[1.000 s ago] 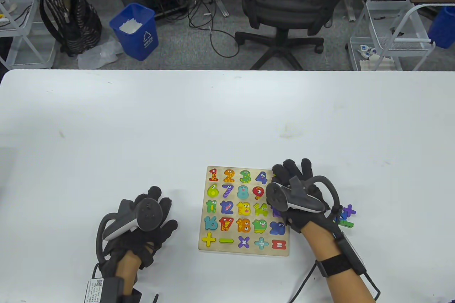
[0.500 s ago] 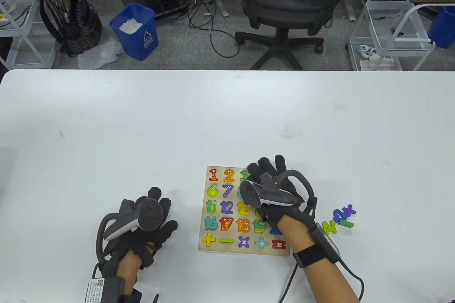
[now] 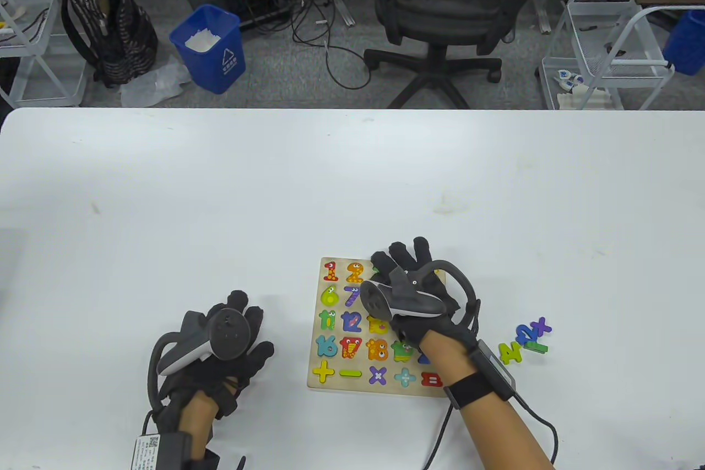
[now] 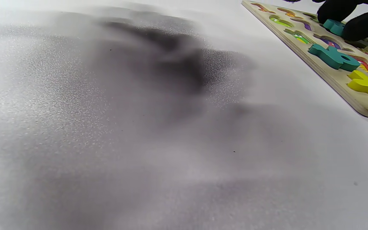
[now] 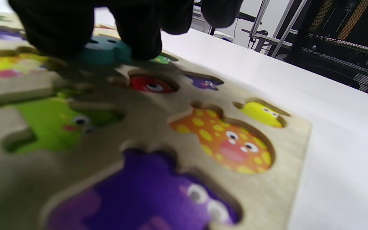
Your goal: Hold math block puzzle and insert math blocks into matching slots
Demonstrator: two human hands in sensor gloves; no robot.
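Teal block (image 5: 105,51) pinched between right hand (image 3: 410,299) fingertips (image 5: 139,35), low over the middle of the puzzle board (image 3: 316,382), probably so it drops straight into the open recess beneath. Right wrist view: block tipped slightly, touching or just above the wood, not yet seated; cannot tell which. Left hand (image 3: 220,351) flat on the table (image 3: 352,178) beside the board's left edge, fingers spread and relaxed, gripping nothing, apart from the board. Likely parked there to steady the board if it slides, though no contact yet. Loose blocks (image 3: 523,338) clustered to the right of the board, within easy reach for the right hand. Several recesses near the board's far right corner open, printed creatures showing.
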